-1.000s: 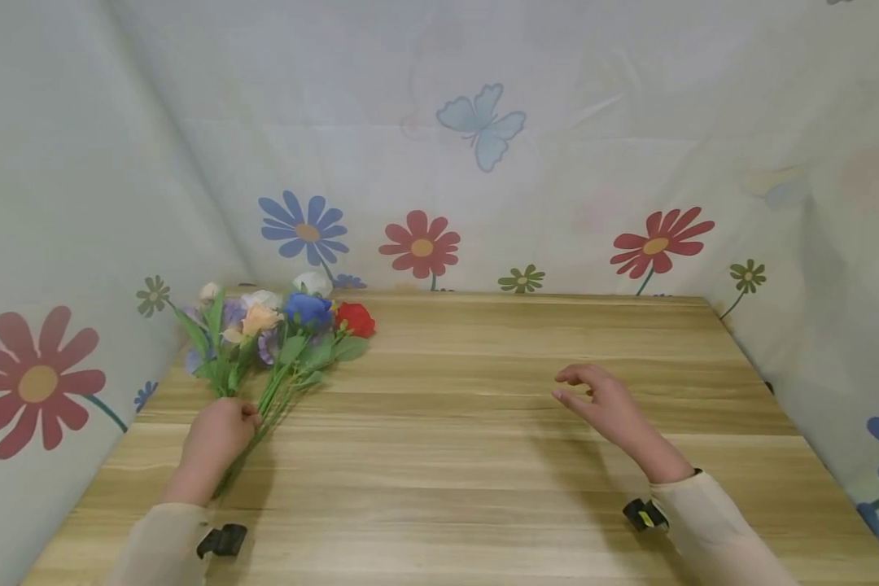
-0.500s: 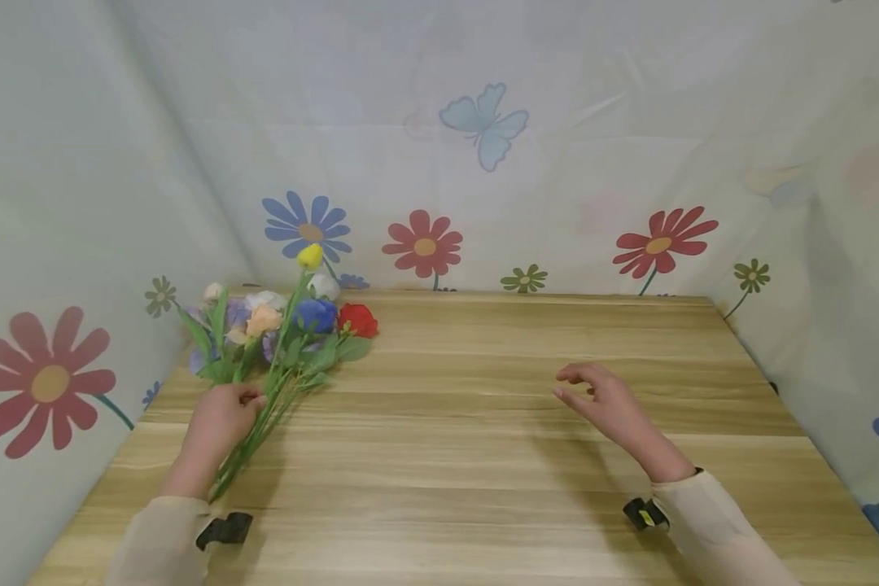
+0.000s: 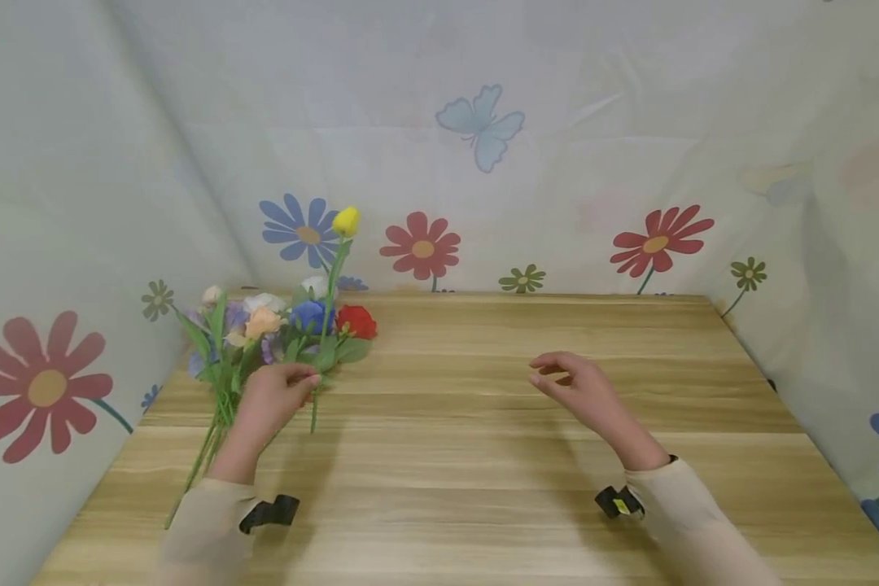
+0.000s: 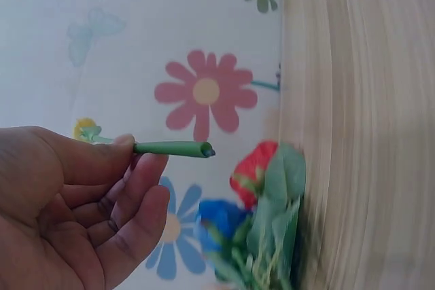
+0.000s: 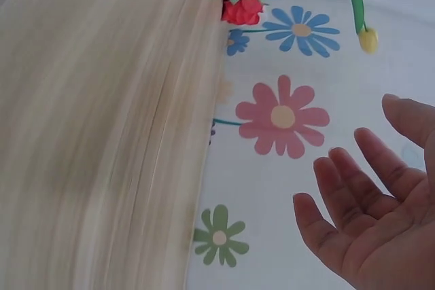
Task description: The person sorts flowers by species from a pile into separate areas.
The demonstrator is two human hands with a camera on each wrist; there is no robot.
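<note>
1. your left hand (image 3: 274, 396) pinches the green stem of a yellow artificial flower (image 3: 346, 220), thumb and curled fingers clamped on it low down. the stem stands nearly upright above the bunch of artificial flowers (image 3: 278, 330), with the yellow bud well above the other blooms; the left wrist view shows the cut end of the stem poking out just past your fingertips.

2. the step in hand looks like drawing one stem clear of the bunch. the bunch lies on the wooden table (image 3: 483, 456), and the single flower is apart from it at the top but close to its leaves lower down.

3. your right hand (image 3: 575, 391) hovers above the table, well to the right of the bunch, fingers loosely spread and holding nothing; the right wrist view shows the palm open.

4. the next move, by my judgement, calls for a steady pinch and a clean lift so the leaves do not snag the bunch, with the free hand ready to receive the stem.

5. the flower looks light and slender: a small closed yellow bud, a long green stem, a narrow leaf.
</note>
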